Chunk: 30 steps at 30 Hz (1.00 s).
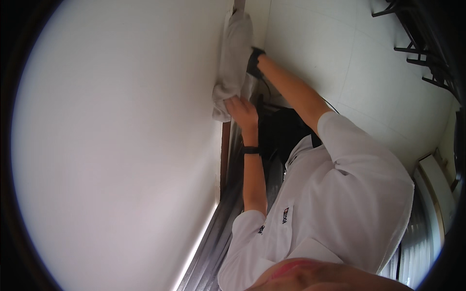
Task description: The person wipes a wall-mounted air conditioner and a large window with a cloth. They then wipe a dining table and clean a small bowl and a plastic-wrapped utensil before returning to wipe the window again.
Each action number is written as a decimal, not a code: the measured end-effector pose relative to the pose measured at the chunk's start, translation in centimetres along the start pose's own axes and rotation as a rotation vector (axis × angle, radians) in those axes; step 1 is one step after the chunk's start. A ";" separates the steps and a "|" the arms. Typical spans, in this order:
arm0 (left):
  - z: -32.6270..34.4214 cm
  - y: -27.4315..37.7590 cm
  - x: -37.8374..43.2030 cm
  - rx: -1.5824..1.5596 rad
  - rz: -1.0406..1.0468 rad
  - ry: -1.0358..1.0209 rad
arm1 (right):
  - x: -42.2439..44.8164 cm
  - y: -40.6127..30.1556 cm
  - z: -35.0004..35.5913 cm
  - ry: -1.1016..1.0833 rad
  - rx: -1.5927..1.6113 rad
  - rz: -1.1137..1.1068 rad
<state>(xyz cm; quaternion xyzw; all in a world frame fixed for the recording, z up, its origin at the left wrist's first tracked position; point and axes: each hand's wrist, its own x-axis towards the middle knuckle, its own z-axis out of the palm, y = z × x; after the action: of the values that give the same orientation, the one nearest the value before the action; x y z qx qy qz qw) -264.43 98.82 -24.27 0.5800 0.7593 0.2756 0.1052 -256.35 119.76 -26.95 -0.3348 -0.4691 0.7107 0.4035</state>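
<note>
A long grey cloth (236,54) lies bunched along a narrow brown edge (225,136) beside a large white surface. My left hand (242,112), with a dark band at its wrist, holds the lower, folded end of the cloth between its fingers. Higher up, my right forearm reaches in from the right and ends in a black cuff or covering (256,62) at the cloth's right side. The fingers of my right hand cannot be made out there, so its hold on the cloth is unclear.
The white surface (120,145) fills the left side. Grey ribbed strips (214,240) run below the brown edge. Black-framed furniture legs (418,51) stand on the pale tiled floor (349,69) at upper right. A thin dark cable (330,104) passes behind my right arm.
</note>
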 end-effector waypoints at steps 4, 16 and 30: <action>-0.7 3.4 1.0 0.051 -0.105 0.010 | -0.6 0.1 -0.3 -0.011 0.122 0.048; -2.4 12.6 11.7 0.254 0.180 0.355 | 7.6 -2.6 -8.6 -0.017 0.456 0.168; 14.4 20.3 34.5 -0.033 0.180 -0.189 | 16.3 1.0 -18.7 0.022 0.944 0.244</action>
<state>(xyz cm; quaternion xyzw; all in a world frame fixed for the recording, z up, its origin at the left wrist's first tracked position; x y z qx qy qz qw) -251.36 139.07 -19.65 0.6672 0.6864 0.2406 0.1608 -247.97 141.35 -35.77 -0.1754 -0.0488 0.8843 0.4300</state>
